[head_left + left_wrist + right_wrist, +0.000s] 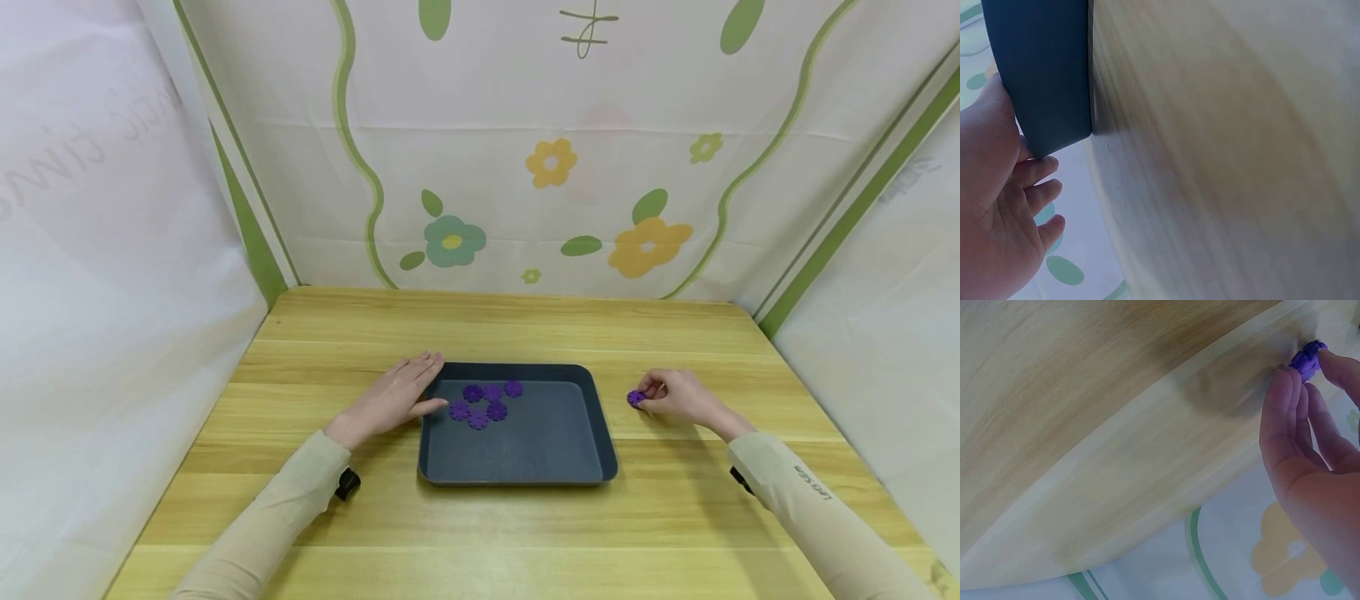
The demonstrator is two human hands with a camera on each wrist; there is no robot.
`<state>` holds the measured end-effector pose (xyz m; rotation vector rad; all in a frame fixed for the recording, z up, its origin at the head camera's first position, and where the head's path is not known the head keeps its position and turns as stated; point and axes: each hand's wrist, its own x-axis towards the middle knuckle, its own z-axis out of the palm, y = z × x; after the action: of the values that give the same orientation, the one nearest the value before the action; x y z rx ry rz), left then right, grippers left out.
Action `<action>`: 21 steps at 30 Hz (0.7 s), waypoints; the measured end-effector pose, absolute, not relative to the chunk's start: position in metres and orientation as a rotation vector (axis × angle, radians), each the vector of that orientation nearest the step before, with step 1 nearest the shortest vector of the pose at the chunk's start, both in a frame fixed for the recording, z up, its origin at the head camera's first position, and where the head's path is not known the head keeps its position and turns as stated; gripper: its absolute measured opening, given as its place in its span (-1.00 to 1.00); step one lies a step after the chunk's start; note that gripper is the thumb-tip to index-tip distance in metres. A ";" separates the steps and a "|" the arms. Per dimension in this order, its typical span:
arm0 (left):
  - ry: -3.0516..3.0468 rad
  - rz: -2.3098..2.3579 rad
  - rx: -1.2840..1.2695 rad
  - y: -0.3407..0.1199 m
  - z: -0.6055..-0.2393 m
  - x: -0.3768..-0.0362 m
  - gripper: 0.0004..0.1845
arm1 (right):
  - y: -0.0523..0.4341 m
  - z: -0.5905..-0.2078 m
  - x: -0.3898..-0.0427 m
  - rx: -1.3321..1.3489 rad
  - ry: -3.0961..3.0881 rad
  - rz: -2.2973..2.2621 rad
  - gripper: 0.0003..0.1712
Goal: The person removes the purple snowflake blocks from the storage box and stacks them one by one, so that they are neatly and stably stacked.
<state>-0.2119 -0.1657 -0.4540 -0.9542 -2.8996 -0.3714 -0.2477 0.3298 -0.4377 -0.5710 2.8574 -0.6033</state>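
A dark grey rectangular tray [517, 458] lies on the wooden table. Several purple notched plastic discs [477, 419] are grouped in its back left part, some touching or overlapping. My left hand [397, 393] rests at the tray's back left corner, fingers fairly straight and the thumb reaching over the rim. From the left wrist, this hand [1004, 206] touches the tray's outer wall [1044, 69]. To the right of the tray, my right hand [681, 395] pinches another purple disc [635, 399] between thumb and fingers, close above the table. The right wrist view shows this disc [1307, 361] at the fingertips.
The light wooden table [517, 542] extends around the tray on all sides. White fabric walls [495, 100] with flower and leaf prints stand behind it and at both sides.
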 end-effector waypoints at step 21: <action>-2.900 -0.397 -0.958 -0.166 -0.452 -0.211 -0.19 | 0.328 -0.428 -0.246 -0.599 2.861 -0.662 -0.80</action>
<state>-0.2108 -0.1657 -0.4517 -0.9581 -2.8997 -0.3965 -0.2460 0.3283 -0.4276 -0.5986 2.8613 -0.6617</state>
